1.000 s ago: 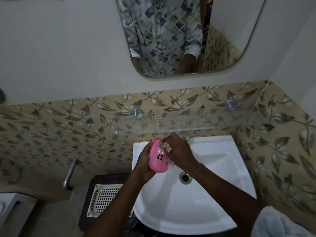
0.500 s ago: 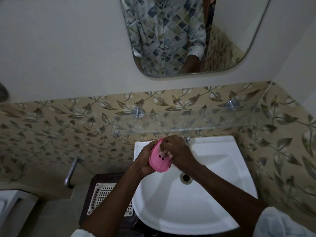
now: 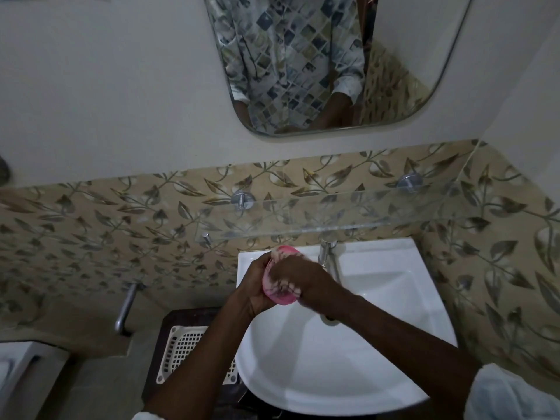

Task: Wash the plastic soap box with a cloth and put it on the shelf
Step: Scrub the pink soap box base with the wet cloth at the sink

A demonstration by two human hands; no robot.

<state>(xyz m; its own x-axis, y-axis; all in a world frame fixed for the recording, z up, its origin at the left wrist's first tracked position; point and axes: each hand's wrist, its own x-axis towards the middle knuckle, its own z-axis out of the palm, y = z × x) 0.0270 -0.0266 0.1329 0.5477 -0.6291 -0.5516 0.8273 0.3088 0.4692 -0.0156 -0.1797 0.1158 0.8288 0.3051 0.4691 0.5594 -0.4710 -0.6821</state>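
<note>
Over the sink (image 3: 378,344), likely so drips fall into the bowl, the left hand (image 3: 254,283) curls round the pink box (image 3: 280,298) from its left side, standing it on edge to bare its face to the right hand (image 3: 298,274). That hand's fingers curl over the face, pressing what looks like a pale cloth (image 3: 276,255), though blur hides detail. The tap (image 3: 325,253) stands just behind; the glass shelf (image 3: 333,219), where the box belongs, hangs above.

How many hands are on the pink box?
2. The left hand grips the pink box from its left side; the right hand presses a cloth against it, both over the sink.
</note>
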